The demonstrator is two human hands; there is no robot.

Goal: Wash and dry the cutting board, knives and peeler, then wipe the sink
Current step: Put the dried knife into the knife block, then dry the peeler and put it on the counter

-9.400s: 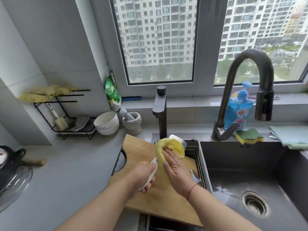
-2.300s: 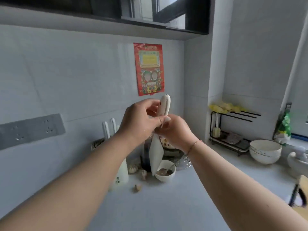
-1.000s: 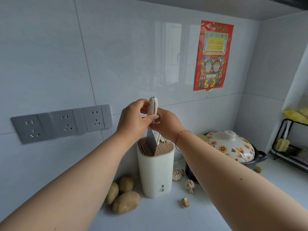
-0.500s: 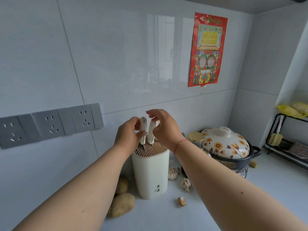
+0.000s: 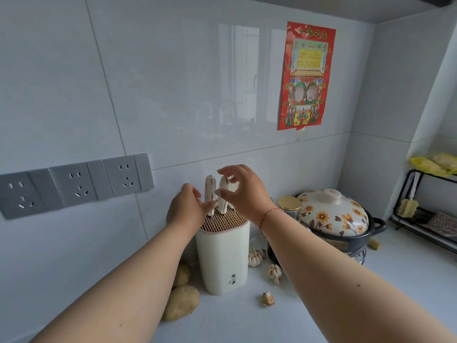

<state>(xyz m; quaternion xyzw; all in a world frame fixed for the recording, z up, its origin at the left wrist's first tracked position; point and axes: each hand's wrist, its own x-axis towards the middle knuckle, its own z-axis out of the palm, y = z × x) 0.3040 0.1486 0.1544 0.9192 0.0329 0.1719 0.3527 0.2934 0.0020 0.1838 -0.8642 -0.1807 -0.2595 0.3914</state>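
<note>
Cream-handled knives (image 5: 223, 194) now stand sunk to the handles in the knife block (image 5: 222, 253), where a second ago one blade was still half out. The right hand (image 5: 243, 191) has let go, fingers spread loosely above the handles; the left hand (image 5: 186, 209) rests relaxed at the block's rim. Potatoes (image 5: 181, 302) crowd the block's left, garlic (image 5: 256, 257) and a flowered pot (image 5: 333, 219) its right, on a pale counter (image 5: 247, 323) against tiled wall.

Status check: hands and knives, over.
Left hand open beside the knife block. Right hand open above knife handles. Knives seated in block. Nothing in the way.
</note>
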